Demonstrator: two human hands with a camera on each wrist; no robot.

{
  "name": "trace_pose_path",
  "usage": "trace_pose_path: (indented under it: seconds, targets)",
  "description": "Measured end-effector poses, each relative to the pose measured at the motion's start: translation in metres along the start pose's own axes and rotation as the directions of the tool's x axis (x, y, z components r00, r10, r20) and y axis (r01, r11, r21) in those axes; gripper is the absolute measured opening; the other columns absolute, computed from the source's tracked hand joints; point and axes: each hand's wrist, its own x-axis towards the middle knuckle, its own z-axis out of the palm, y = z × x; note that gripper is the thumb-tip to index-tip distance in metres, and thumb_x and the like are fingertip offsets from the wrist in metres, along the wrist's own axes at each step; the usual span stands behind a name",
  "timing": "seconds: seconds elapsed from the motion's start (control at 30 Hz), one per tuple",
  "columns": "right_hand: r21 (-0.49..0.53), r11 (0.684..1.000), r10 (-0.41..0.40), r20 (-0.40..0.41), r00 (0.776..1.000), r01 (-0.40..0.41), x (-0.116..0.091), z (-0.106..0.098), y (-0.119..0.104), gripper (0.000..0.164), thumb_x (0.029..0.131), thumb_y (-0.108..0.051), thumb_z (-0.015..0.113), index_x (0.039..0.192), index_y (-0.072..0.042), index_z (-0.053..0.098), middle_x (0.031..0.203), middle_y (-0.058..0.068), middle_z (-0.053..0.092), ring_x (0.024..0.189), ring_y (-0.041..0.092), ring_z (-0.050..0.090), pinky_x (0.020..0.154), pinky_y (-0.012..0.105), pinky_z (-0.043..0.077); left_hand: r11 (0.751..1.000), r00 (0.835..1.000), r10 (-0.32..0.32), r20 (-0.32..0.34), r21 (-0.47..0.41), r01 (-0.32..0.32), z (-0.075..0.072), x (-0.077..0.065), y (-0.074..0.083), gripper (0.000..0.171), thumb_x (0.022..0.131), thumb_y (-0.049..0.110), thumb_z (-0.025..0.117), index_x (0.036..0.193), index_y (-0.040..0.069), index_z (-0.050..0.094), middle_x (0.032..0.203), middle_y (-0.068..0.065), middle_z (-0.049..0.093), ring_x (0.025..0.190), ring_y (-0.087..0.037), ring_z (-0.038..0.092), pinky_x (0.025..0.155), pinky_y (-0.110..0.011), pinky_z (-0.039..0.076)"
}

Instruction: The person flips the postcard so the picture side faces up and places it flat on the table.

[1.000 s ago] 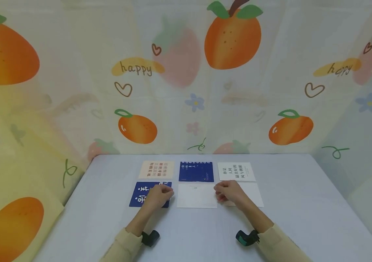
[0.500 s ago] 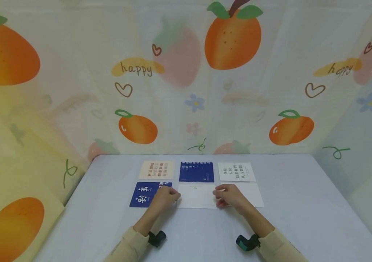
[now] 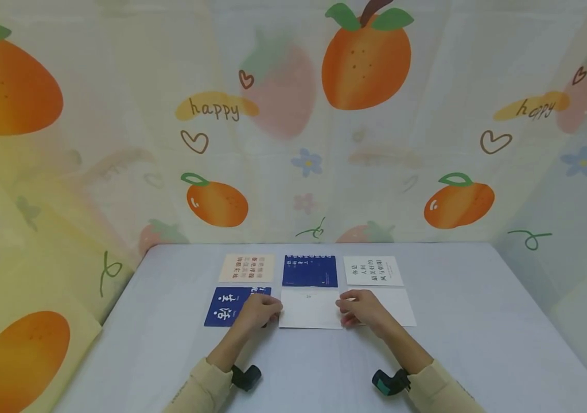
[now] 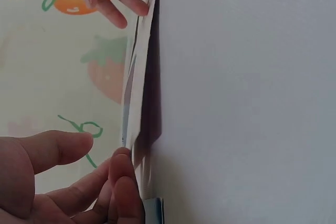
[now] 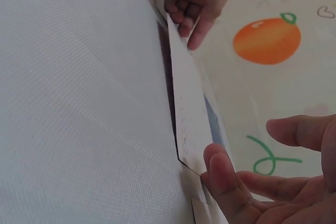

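Note:
A white postcard (image 3: 308, 311) lies in the middle of the front row, with only faint small print on its face. At its left edge are the fingertips of my left hand (image 3: 257, 314), and the left wrist view has the thumb (image 4: 76, 148) apart from the card. My right hand (image 3: 364, 308) touches the card's right end with its fingertips, its thumb (image 5: 294, 129) also standing off. Both wrist views show a dark shadow under the card's near edge. Part of a blue postcard (image 3: 221, 307) with white characters is hidden behind the left hand; another white postcard (image 3: 399, 304) is partly covered by the right.
Behind, in a back row, lie a cream postcard (image 3: 247, 268), a dark blue one (image 3: 310, 271) and a white one with black characters (image 3: 373, 271). A white cloth covers the table (image 3: 479, 344). Fruit-printed curtains (image 3: 272, 172) stand around the back and sides.
My left hand has moved right, off the blue postcard's middle, to the left edge of the middle white postcard. The right hand has shifted slightly left.

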Motion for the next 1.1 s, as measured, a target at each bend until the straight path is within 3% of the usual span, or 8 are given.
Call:
trace_pose_path:
  seconds: [0.3, 0.6, 0.77, 0.87, 1.1]
  targets:
    - [0.009, 1.000, 0.019, -0.011, 1.000, -0.019, 0.0010, 0.0014, 0.0000, 0.036, 0.093, -0.016, 0.061, 0.121, 0.006, 0.059, 0.088, 0.013, 0.066, 0.061, 0.016, 0.064, 0.060, 0.028, 0.056, 0.999, 1.000, -0.002, 0.011, -0.034, 0.002, 0.0013, 0.0035, -0.0015, 0.027, 0.088, 0.014, 0.065, 0.109, -0.002, 0.071, 0.079, -0.005, 0.069, 0.071, -0.014, 0.059, 0.062, -0.024, 0.046]
    - [0.004, 1.000, 0.018, -0.029, 0.999, -0.017, 0.0011, 0.0008, 0.0002, 0.035, 0.093, -0.016, 0.061, 0.121, 0.006, 0.059, 0.087, 0.013, 0.067, 0.061, 0.017, 0.064, 0.060, 0.028, 0.056, 0.996, 0.999, 0.033, 0.023, 0.079, -0.035, 0.0013, 0.0038, -0.0008, 0.031, 0.088, 0.013, 0.065, 0.117, 0.002, 0.069, 0.080, -0.005, 0.070, 0.068, -0.012, 0.060, 0.059, -0.024, 0.047]
    - [-0.011, 1.000, 0.016, -0.027, 0.999, -0.017, 0.0010, -0.0002, 0.0010, 0.036, 0.093, -0.016, 0.061, 0.120, 0.007, 0.060, 0.088, 0.012, 0.068, 0.062, 0.017, 0.064, 0.061, 0.028, 0.056, 0.995, 0.999, 0.040, 0.029, 0.091, -0.042, 0.0025, 0.0053, -0.0004, 0.034, 0.087, 0.012, 0.065, 0.119, 0.001, 0.067, 0.075, -0.004, 0.069, 0.065, -0.013, 0.060, 0.057, -0.024, 0.046]
    - [-0.055, 0.998, 0.004, -0.035, 0.999, -0.006, 0.0013, -0.0003, 0.0016, 0.034, 0.092, -0.016, 0.062, 0.117, 0.007, 0.062, 0.087, 0.011, 0.068, 0.063, 0.016, 0.064, 0.062, 0.028, 0.055, 0.996, 0.999, 0.036, 0.032, 0.085, -0.038, 0.0042, 0.0070, -0.0013, 0.034, 0.087, 0.010, 0.065, 0.119, -0.001, 0.066, 0.075, -0.005, 0.068, 0.064, -0.013, 0.059, 0.057, -0.024, 0.047]
    - [-0.172, 0.985, -0.035, -0.057, 0.998, 0.024, 0.0040, -0.0003, 0.0042, 0.022, 0.090, -0.014, 0.065, 0.101, 0.003, 0.071, 0.066, 0.006, 0.066, 0.057, 0.015, 0.059, 0.056, 0.025, 0.050, 0.994, 1.000, 0.020, 0.019, 0.109, -0.022, 0.0043, 0.0072, 0.0007, 0.031, 0.087, 0.009, 0.066, 0.116, -0.002, 0.068, 0.073, -0.006, 0.066, 0.064, -0.013, 0.058, 0.058, -0.024, 0.046]
